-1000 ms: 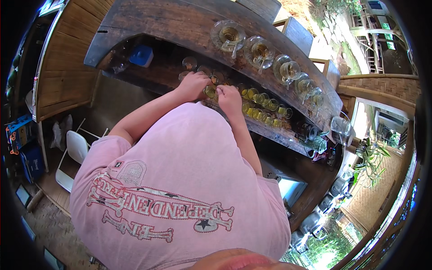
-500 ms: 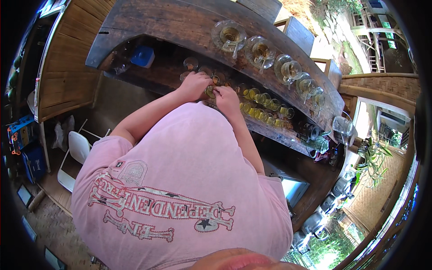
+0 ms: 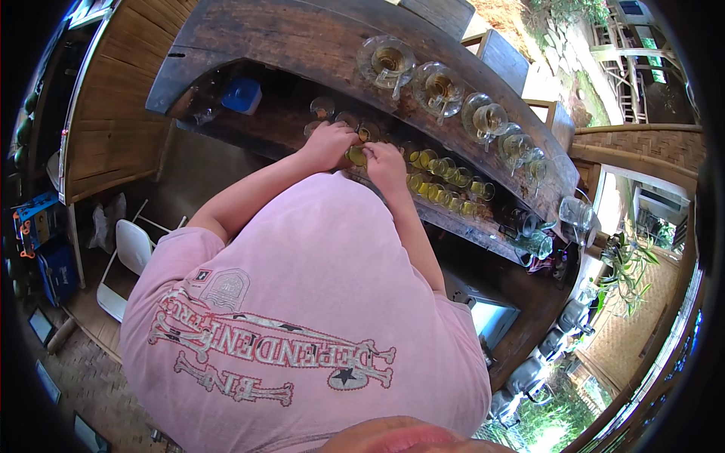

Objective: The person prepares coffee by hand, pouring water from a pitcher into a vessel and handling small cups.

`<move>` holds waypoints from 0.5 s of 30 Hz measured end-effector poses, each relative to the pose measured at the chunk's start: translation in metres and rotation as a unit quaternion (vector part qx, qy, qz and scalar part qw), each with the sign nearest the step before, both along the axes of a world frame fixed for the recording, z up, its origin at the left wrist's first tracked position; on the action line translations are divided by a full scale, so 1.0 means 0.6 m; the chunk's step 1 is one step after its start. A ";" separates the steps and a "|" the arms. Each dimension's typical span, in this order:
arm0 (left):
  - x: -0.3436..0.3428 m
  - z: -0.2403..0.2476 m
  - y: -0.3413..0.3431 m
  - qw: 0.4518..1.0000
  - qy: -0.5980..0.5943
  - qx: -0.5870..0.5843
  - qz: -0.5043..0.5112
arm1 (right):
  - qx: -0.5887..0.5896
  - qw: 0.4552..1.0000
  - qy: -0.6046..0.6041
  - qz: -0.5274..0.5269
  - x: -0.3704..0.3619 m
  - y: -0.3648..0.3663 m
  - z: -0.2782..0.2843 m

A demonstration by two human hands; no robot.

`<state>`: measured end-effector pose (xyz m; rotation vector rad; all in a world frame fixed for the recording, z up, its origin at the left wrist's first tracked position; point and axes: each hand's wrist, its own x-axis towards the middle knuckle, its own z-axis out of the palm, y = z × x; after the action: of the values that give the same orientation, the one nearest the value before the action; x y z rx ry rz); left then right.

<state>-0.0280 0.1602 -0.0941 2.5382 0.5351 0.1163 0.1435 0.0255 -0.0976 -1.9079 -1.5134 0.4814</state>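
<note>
A small glass (image 3: 356, 156) with yellow-green contents is between my hands, close in front of my shirt. My right hand (image 3: 387, 167) pinches its right side with bent fingers. My left hand (image 3: 332, 145) curls against its far left side; its fingertips are partly hidden. Just beyond my left fingers sit a glass with an amber bottom (image 3: 368, 132) and another clear glass (image 3: 322, 108). To the right of my right hand, several small glasses (image 3: 436, 192) with yellow contents stand in two rows on the lower wooden shelf.
Along the dark curved wooden counter (image 3: 287, 34) stand several cups on glass saucers with spoons, among them an amber-filled cup (image 3: 390, 60). A blue-lidded box (image 3: 242, 96) is at the shelf's left. A glass jug (image 3: 576, 214) stands at the right end, and a white chair (image 3: 134, 248) at the left.
The small glass between my hands has shifted slightly, and its yellow-green top shows more. My right hand has moved a little to the right; my left hand stays nearly in place.
</note>
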 end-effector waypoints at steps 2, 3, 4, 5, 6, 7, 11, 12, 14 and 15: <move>-0.002 -0.009 0.002 1.000 -0.008 0.000 0.005 | -0.018 1.000 0.004 0.009 -0.008 -0.005 0.004; -0.002 -0.014 0.002 1.000 -0.007 0.001 0.005 | -0.037 0.999 0.008 0.018 -0.010 -0.006 0.007; -0.002 -0.016 0.000 0.999 -0.029 0.013 0.005 | -0.037 0.999 0.009 0.019 -0.006 -0.005 0.009; -0.003 -0.018 -0.001 0.998 -0.050 0.025 0.005 | -0.043 0.999 0.000 0.001 0.002 -0.004 0.013; -0.004 -0.020 -0.001 0.998 -0.049 0.024 0.007 | -0.048 0.999 -0.009 -0.016 0.007 -0.003 0.016; -0.003 -0.014 0.000 0.999 -0.044 0.020 0.004 | -0.048 0.999 -0.009 -0.019 0.005 -0.002 0.013; -0.002 -0.013 0.001 1.000 -0.027 0.012 0.003 | -0.015 1.000 0.003 0.008 -0.009 -0.006 0.009; -0.002 -0.015 0.001 1.000 -0.027 0.013 0.003 | -0.036 0.999 0.007 0.021 -0.011 -0.008 0.010; -0.004 -0.017 -0.002 0.999 -0.032 0.028 0.004 | -0.040 0.999 0.007 -0.001 0.001 -0.006 0.016; -0.004 -0.018 -0.002 0.999 -0.031 0.028 0.005 | -0.043 0.999 0.007 -0.024 0.006 -0.004 0.019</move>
<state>-0.0305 0.1591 -0.1050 2.5769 0.5278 0.2160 0.1469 0.0232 -0.0865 -1.9983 -1.4562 0.5455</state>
